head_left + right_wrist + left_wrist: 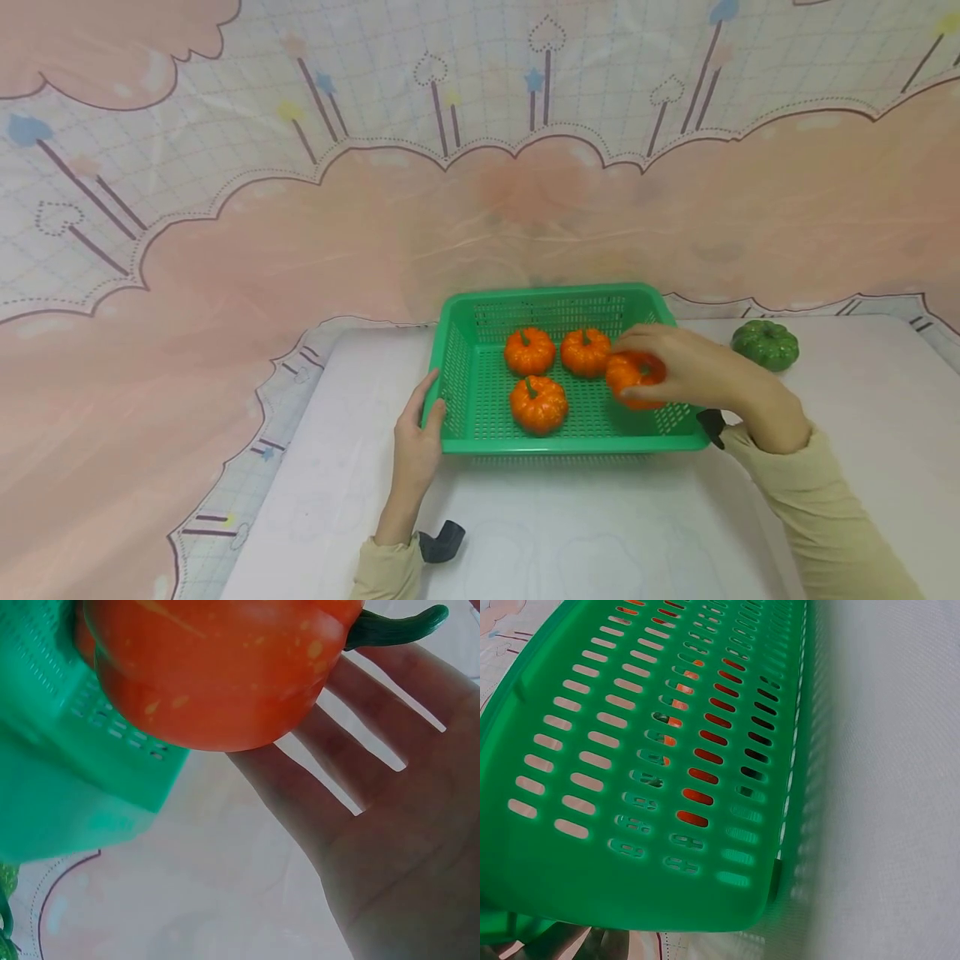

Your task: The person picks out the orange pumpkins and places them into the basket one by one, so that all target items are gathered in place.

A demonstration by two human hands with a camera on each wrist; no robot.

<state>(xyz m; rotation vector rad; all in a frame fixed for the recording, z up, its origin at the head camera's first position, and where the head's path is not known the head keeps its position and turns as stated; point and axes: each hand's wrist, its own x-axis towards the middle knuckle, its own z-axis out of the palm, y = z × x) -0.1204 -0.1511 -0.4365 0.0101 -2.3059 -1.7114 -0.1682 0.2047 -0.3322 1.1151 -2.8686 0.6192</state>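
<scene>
A green plastic basket (555,446) with slotted walls stands on the white table. My left hand (417,446) grips its left rim, thumb over the edge; in the left wrist view the basket wall (607,881) hides most of the fingers. My right hand (697,371) holds a small orange pumpkin (624,387) at the basket's right side. The right wrist view shows that pumpkin (225,682) large, its green stem towards the palm and the fingers behind it. Inside the basket are three more orange pumpkins: back left (529,352), back middle (586,353) and front (538,406).
A green pumpkin (767,345) sits on the table (885,417) right of the basket, beyond my right forearm. Behind the table hangs a patterned pink and white cloth (375,242). Dark wrist-worn pieces (442,542) stick out beside both wrists.
</scene>
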